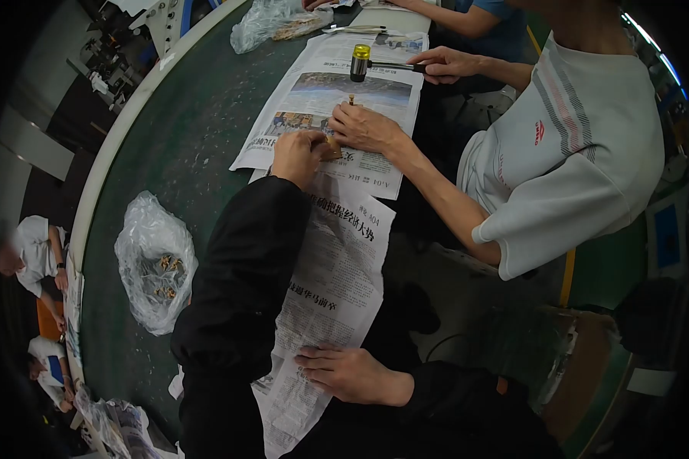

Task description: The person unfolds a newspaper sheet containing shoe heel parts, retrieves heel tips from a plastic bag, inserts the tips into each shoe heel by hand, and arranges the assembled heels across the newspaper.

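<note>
My left hand (297,158), in a black sleeve, reaches over the newspaper (325,294) with its fingers closed in a pinch. At its fingertips a small flat brownish piece (332,151) shows in part; its kind I cannot tell. My right hand (356,375) lies flat on the lower newspaper, fingers stretched out. Close to my left hand, a co-worker's hand (366,126) steadies a small upright brass-coloured piece (352,99). The co-worker's other hand (445,65) grips a mallet (360,63) with a yellow face, raised above the paper.
A clear plastic bag (157,260) holding several gold-coloured pieces sits on the green table (207,145). Another plastic bag (272,23) lies at the far end, near a second co-worker's arm (459,17). More people (34,252) are at the left edge.
</note>
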Tool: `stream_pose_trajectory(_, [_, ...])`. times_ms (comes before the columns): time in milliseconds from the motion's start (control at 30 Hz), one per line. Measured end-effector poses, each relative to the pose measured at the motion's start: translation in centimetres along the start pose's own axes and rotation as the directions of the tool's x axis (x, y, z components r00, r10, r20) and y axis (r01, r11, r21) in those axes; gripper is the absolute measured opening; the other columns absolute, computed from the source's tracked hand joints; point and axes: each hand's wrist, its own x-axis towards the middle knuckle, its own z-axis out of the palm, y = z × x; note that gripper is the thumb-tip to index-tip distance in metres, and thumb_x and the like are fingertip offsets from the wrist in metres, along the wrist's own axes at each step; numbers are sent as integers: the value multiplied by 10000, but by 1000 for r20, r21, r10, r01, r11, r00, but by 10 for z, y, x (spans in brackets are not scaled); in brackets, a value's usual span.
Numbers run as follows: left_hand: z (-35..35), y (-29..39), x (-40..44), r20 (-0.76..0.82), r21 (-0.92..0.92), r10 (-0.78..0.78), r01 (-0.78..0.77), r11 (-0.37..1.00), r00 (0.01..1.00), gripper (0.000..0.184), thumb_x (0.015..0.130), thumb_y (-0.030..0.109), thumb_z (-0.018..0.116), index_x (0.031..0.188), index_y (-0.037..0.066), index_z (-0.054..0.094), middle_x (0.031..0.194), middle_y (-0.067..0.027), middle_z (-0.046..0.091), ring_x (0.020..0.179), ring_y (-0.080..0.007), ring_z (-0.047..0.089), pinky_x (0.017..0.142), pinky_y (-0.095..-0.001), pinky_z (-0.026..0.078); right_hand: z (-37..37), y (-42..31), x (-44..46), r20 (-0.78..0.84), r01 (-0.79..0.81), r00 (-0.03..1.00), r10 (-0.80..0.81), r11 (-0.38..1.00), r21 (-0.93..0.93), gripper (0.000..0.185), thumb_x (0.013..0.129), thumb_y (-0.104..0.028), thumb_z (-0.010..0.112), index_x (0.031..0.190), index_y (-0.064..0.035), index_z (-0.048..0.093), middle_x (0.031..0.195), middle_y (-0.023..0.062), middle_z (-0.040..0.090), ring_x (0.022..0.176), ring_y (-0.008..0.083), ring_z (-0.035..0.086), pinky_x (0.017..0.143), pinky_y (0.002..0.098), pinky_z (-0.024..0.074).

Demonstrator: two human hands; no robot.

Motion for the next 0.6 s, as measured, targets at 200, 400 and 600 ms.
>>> stream_pose_trajectory(200, [-4,-6,10,113,37,89,-94,995,990,157,811,179,697,907,67,754,800,-154,698,737,-338,675,723,-407,531,-5,0,2,-5,30,1000,-31,996,-79,211,883,-197,671,1048,-76,723,1277,-4,643,1275,131,536,1100,332,437])
stream_pose_trajectory(400, [-15,-2,15,96,-86,-1,9,996,995,164,793,115,715,925,21,745,812,-164,712,736,-305,696,711,-367,540,-8,2,4,34,90,996,-87,993,-83,218,870,-171,683,1038,-34,705,1285,35,637,1275,161,539,1079,335,458])
stream_pose_trajectory(600, [-100,54,-17,-50,-204,-159,146,968,986,199,811,92,746,963,-34,731,850,-160,737,744,-181,719,699,-283,548,-19,-12,12,-23,17,1000,-15,993,118,229,887,-154,684,1063,-8,688,1249,88,649,1252,232,563,1023,373,503])
